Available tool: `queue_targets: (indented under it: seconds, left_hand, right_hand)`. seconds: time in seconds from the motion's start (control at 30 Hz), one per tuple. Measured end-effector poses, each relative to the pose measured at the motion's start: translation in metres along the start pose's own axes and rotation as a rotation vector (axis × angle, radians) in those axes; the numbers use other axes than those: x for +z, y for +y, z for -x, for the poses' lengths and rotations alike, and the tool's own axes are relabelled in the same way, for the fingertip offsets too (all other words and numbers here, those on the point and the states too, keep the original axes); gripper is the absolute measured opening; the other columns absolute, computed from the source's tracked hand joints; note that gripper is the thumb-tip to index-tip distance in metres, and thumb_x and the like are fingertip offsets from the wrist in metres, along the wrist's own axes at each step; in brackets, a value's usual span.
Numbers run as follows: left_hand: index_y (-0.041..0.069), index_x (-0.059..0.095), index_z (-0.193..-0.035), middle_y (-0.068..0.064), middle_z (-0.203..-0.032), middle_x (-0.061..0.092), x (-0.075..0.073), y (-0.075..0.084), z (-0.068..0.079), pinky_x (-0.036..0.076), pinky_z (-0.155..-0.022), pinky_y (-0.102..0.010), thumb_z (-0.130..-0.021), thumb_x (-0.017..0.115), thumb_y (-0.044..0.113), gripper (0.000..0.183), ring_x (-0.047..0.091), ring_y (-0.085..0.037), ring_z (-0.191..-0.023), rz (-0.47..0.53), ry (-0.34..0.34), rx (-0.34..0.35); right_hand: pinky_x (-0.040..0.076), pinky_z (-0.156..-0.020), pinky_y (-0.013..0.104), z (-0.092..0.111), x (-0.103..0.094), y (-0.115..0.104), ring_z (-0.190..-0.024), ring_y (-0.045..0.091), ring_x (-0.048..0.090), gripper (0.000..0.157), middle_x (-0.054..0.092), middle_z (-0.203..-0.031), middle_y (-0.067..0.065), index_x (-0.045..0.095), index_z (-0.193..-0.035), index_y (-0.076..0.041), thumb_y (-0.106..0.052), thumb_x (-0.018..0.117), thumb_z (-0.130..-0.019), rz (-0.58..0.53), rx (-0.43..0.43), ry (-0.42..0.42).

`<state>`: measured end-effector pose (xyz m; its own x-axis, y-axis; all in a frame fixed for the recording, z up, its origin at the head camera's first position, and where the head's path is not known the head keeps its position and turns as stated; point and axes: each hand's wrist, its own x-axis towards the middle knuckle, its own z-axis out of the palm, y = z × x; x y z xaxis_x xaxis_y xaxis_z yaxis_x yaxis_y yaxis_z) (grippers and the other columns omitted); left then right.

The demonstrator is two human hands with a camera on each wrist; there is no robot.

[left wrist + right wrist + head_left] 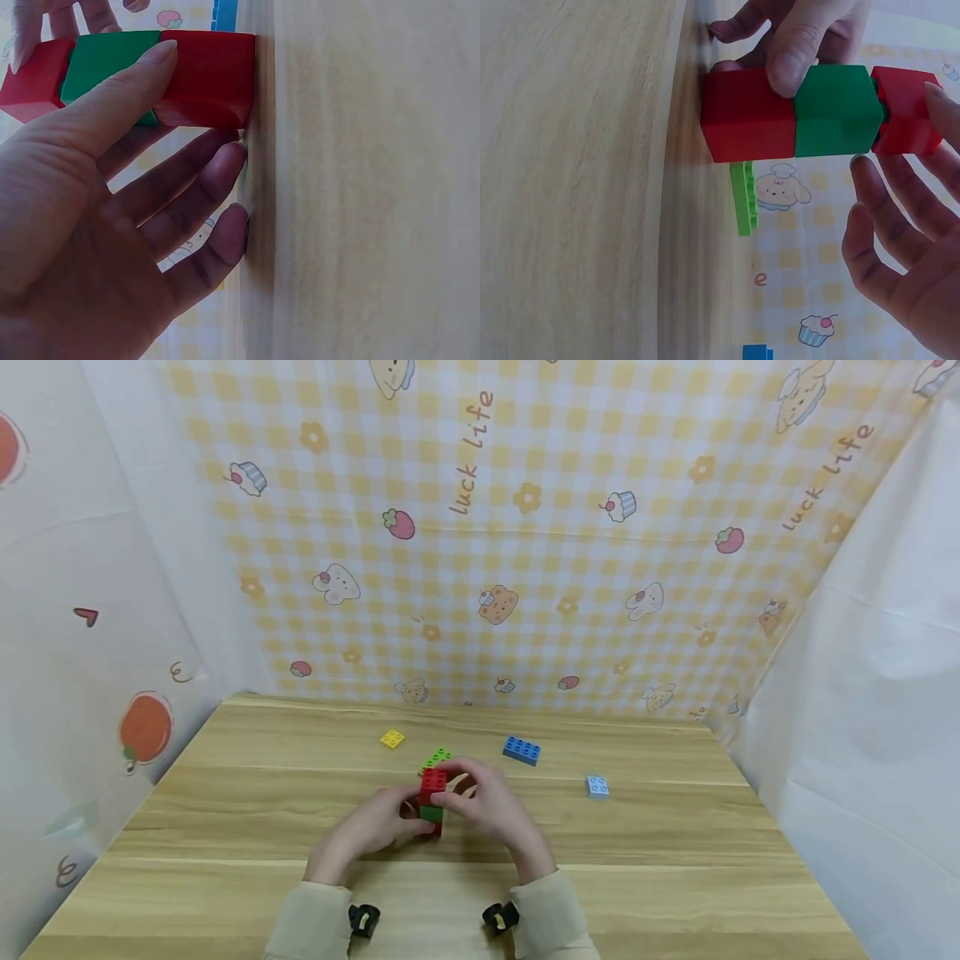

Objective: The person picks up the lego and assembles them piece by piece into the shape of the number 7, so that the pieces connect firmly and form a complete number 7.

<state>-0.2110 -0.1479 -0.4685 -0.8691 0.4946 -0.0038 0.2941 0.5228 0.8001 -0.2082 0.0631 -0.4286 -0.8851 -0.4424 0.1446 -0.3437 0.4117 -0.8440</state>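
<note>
The head view looked forward and down from above the near side of the table (660, 877), reaching both its far corners and the checked curtain (570, 556) beyond. The wrist views, rolled sideways, faced the far edge from low and close, sharing the red-and-green brick stack (432, 813) from left and right.

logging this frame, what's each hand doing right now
Left hand: holding the green block and bottom red block.
Right hand: holding the top red block.

A makeshift booth, wider room unclear: 1 wood-grain table (675, 877) with sheets (570, 560) on 3 sides.
</note>
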Motion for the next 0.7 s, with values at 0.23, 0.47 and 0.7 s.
queue_targets:
  seconds: [0.23,0.47,0.7]
  left_hand:
    - [0.02,0.064,-0.118,0.007,-0.097,0.065,0.0,-0.0004,-0.0003,0.048,-0.08,-0.038,-0.09,0.073,0.024,0.03,0.059,-0.015,-0.088,0.0,0.002,0.007]
    - [0.019,0.064,-0.117,0.007,-0.095,0.065,-0.0003,-0.0002,-0.0003,0.048,-0.079,-0.037,-0.09,0.073,0.023,0.029,0.059,-0.014,-0.087,-0.005,0.008,0.004]
    - [0.018,0.065,-0.116,0.007,-0.094,0.065,-0.0004,0.0006,0.0001,0.048,-0.076,-0.037,-0.09,0.073,0.023,0.027,0.059,-0.015,-0.085,0.003,0.006,-0.004]
  right_hand:
    - [0.05,-0.07,0.032,0.0,-0.0018,0.0008,-0.09,0.02,0.058,0.027,0.065,-0.106,-0.008,0.066,-0.118,-0.021,-0.024,0.072,-0.091,-0.022,0.003,-0.009]
    - [0.05,-0.071,0.032,-0.0019,0.0004,0.0027,-0.091,0.017,0.059,0.026,0.066,-0.105,-0.008,0.065,-0.117,-0.021,-0.026,0.071,-0.092,-0.005,-0.009,-0.005]
    - [0.049,-0.07,0.032,-0.0016,0.002,0.0051,-0.093,0.018,0.058,0.025,0.065,-0.105,-0.006,0.065,-0.116,-0.022,-0.026,0.07,-0.092,-0.004,-0.022,-0.001]
